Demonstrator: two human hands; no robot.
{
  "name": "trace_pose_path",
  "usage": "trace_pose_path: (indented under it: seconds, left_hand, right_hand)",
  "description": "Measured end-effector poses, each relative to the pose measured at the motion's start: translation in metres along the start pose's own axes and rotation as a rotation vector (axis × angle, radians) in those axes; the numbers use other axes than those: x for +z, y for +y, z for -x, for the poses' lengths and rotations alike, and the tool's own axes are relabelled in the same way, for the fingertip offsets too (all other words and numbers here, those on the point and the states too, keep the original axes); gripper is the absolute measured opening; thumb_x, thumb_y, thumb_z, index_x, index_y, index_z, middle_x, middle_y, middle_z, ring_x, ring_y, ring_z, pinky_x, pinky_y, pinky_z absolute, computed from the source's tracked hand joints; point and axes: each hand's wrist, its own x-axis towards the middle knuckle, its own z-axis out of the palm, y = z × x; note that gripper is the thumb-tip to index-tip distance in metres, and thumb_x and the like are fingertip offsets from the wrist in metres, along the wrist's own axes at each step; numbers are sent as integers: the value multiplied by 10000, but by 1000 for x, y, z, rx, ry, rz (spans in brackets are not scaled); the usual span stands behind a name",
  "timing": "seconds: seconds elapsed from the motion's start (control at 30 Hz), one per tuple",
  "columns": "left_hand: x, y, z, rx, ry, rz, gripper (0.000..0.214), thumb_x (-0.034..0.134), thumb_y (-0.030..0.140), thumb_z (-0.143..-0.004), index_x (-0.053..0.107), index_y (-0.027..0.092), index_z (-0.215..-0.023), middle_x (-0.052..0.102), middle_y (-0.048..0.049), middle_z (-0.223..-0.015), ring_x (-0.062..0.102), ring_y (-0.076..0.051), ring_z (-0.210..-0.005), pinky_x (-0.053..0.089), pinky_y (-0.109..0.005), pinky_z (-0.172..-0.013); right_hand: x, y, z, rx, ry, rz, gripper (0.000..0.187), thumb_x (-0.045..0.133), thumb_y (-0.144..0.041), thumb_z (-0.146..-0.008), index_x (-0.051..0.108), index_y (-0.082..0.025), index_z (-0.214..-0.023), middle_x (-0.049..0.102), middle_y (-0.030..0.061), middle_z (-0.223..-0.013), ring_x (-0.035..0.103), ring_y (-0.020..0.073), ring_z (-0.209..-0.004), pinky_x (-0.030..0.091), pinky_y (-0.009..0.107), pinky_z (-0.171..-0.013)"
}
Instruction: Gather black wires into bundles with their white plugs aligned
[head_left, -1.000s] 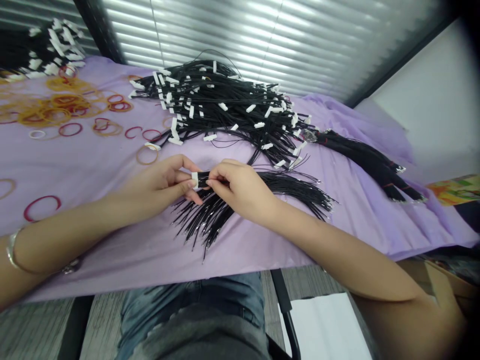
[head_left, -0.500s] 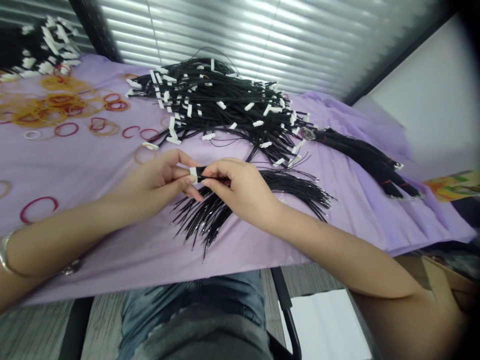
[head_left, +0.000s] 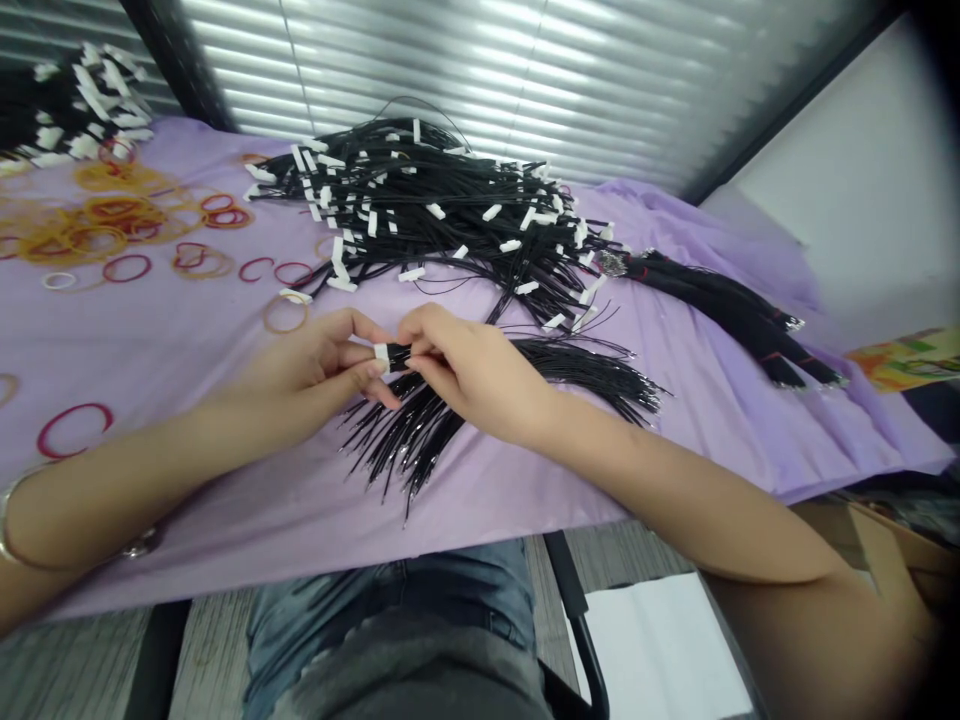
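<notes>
Between the fingertips of my left hand (head_left: pixel 337 365) is a small white connector (head_left: pixel 382 357) with black wires coming out of its right side. My right hand (head_left: pixel 476 372) pinches those black wires (head_left: pixel 400 356) close to the connector, thumb and forefinger together. Below and behind the right hand lies a loose bundle of black wires (head_left: pixel 420 440) with shiny metal tips, spread in a fan at the left. Its other end (head_left: pixel 600 375) reaches out to the right of my wrist. The palm of the right hand hides part of the held wires.
A big heap of black cables with white connectors (head_left: pixel 442 205) lies at the back of the purple cloth (head_left: pixel 285 510). Tied black wire bundles (head_left: pixel 720 300) lie to the right. Rubber bands (head_left: pixel 112 225) are scattered at the left, near another cable pile (head_left: pixel 90 100).
The fingers of my right hand have shifted slightly on the wires by the connector, its forefinger lifting a little. The left hand keeps its pinch. The whole view has moved slightly.
</notes>
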Motion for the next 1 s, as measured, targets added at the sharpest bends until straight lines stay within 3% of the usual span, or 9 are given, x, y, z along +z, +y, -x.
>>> trace_pose_path:
  seconds: [0.17,0.33,0.63,0.8,1.0]
  left_hand:
    - [5,5,2,-36,10,-22,156,534,217,-905,435,191,-1022,754,-11,-754,735,-134,-731,506,-217,-681]
    - [9,7,3,-66,20,-69,157,533,234,-904,443,181,-1022,753,-29,-753,728,-150,-740,497,-232,-669]
    - [13,9,7,-49,41,-43,116,533,221,-905,460,168,-979,747,-38,-771,732,-151,-748,532,-230,-707]
    - [9,1,1,-139,31,102,213,594,290,-929,474,167,-1055,763,-33,-772,740,-146,-749,534,-230,-754]
    - [4,-2,-2,-246,91,159,208,587,238,-931,474,182,-1096,759,-9,-722,732,-136,-716,494,-223,-754]
  right_hand:
    - [9,1,2,-123,25,156,209,335,-127,-993,509,-151,-1107,617,64,-991,560,156,-872,425,267,-764]
    - [14,0,3,-154,8,263,281,308,-134,-1005,494,-168,-1212,611,63,-979,533,174,-876,437,286,-810]
    - [12,-6,1,-215,-38,310,239,327,-87,-962,550,-167,-990,568,57,-884,483,169,-809,439,281,-822]
    - [8,-9,-1,-50,-45,267,259,342,-96,-960,512,-134,-1152,602,91,-968,530,193,-874,447,305,-787]
    - [-5,-10,-3,44,4,241,132,454,-134,-945,574,-106,-895,553,108,-934,512,181,-851,438,301,-772]
